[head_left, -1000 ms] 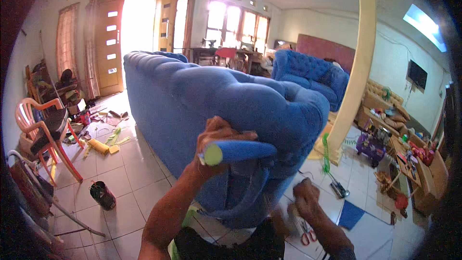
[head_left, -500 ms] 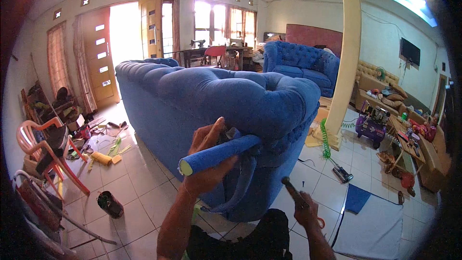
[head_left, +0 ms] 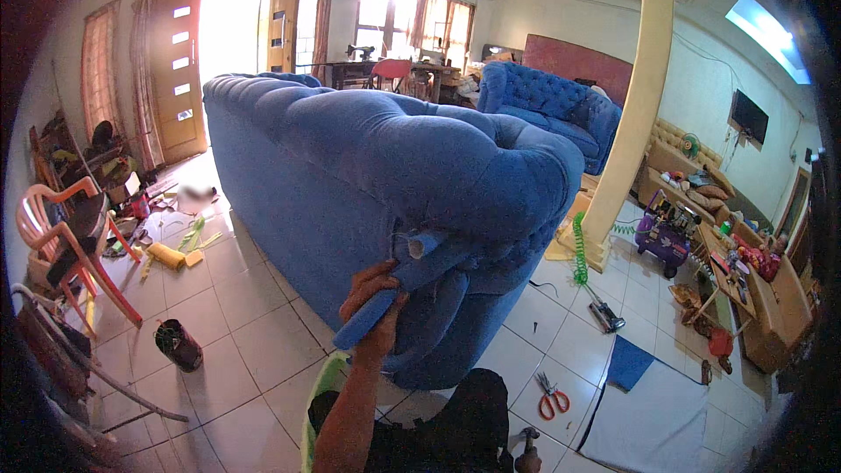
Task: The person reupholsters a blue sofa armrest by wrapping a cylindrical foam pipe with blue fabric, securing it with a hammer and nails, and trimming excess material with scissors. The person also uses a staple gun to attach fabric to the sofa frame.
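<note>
My left hand [head_left: 375, 302] is closed around a blue fabric-covered foam roll [head_left: 357, 326] at the near corner of a blue tufted sofa [head_left: 293, 184]. The roll slants down to the left, its other end running to the sofa's corner. Just above my fingers, a rounded pale tip [head_left: 416, 248] pokes out of the blue fabric. Low in the picture, my right hand [head_left: 528, 462] grips a hammer [head_left: 529, 434], mostly cut off by the lower edge. Orange-handled scissors [head_left: 552, 398] lie on the tiles near it. A pale green strip [head_left: 322, 398] hangs beside my left forearm.
White cloth [head_left: 653, 416] with a blue piece [head_left: 630, 363] lies at the right. Beyond it are an air tool [head_left: 604, 316], green coiled hose [head_left: 580, 250], purple compressor [head_left: 663, 241] and yellow pillar [head_left: 644, 105]. A dark can [head_left: 179, 346] and orange chair [head_left: 66, 228] stand left.
My left hand has lowered the roll and tilted its free end downward. My right hand has dropped toward the lower edge with the hammer, uncovering the scissors. The view has shifted slightly.
</note>
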`<state>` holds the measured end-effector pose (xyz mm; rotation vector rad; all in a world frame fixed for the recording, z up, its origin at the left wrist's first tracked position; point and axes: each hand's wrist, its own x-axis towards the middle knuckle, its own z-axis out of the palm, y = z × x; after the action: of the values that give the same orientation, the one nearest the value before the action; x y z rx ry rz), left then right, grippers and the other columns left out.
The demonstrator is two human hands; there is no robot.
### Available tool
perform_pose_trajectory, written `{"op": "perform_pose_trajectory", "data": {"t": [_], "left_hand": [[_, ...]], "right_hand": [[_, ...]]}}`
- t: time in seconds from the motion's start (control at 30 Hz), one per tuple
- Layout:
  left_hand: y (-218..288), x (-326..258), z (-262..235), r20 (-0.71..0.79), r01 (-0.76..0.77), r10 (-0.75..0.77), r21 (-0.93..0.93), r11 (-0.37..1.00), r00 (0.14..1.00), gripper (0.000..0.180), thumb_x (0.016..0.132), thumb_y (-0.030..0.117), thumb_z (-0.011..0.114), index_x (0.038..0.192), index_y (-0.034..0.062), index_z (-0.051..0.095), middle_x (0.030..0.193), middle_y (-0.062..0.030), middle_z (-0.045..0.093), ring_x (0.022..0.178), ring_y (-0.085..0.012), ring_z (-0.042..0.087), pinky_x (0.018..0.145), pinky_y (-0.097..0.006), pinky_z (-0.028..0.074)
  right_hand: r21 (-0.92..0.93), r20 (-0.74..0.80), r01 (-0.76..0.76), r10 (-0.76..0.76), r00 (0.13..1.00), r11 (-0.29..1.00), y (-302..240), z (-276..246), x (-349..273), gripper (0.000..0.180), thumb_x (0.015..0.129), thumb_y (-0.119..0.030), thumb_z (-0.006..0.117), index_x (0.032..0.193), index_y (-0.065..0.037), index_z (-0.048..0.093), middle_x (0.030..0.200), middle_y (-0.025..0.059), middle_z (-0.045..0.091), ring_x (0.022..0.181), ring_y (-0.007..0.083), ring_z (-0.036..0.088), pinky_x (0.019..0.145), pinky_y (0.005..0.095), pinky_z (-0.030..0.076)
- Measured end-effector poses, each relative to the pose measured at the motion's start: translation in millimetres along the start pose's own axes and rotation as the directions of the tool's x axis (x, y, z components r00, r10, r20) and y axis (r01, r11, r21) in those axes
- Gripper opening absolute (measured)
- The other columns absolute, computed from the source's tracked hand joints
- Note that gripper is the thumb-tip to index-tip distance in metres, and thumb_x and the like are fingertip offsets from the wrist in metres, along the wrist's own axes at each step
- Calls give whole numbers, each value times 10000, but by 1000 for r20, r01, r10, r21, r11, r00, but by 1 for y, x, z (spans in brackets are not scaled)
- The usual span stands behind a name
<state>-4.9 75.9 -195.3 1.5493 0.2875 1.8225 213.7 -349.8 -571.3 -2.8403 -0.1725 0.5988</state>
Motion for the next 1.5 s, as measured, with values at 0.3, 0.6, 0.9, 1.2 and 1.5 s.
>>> {"op": "perform_pose_trajectory", "data": {"t": [0.3, 0.6, 0.9, 1.2, 1.5], "left_hand": [[17, 3, -6, 24, 209, -208, -34, 977, 978, 257, 802, 56, 829, 1035, 50, 719, 1156, -138, 722, 1117, -279, 674, 979, -418, 513], [23, 30, -7, -103, 518, -530, -128, 846, 841, 374, 894, 270, 802, 1203, 87, 698, 1119, -82, 696, 1086, -231, 629, 1025, -386, 443], [16, 40, -12, 10, 579, -642, -444, 684, 766, 379, 873, 167, 811, 1209, 38, 691, 1155, -77, 681, 1106, -252, 612, 1043, -401, 426], [15, 36, -12, -26, 563, -635, -438, 701, 772, 270, 918, 175, 769, 1113, 3, 695, 1105, -110, 674, 1026, -231, 637, 952, -384, 492], [126, 22, -11, 181, 189, -203, 93, 978, 962, 161, 958, 144, 696, 941, -14, 724, 991, -119, 709, 999, -254, 658, 880, -388, 507]], "right_hand": [[-234, -732, 971, -666, -145, 46, -361, -325, -159, 357, 860, -111, 777, 1206, -72, 699, 944, 96, 676, 813, 242, 648, 695, 370, 526], [-475, -717, 874, -531, -451, -101, -462, -386, -240, 215, 785, -141, 837, 982, -85, 774, 785, 55, 634, 692, 216, 621, 582, 369, 494], [-200, -827, 979, -528, -194, -46, -441, -377, -242, 187, 837, -133, 806, 1011, -82, 760, 803, 72, 651, 697, 243, 643, 599, 365, 510], [-513, -660, 858, -646, -384, 14, -429, -338, -226, 300, 765, -99, 824, 1061, -120, 779, 920, 11, 654, 730, 210, 606, 572, 352, 517], [-467, -699, 882, -638, -323, 65, -436, -337, -231, 305, 728, -92, 771, 1019, -182, 792, 835, -11, 578, 710, 183, 555, 500, 343, 477]]}}
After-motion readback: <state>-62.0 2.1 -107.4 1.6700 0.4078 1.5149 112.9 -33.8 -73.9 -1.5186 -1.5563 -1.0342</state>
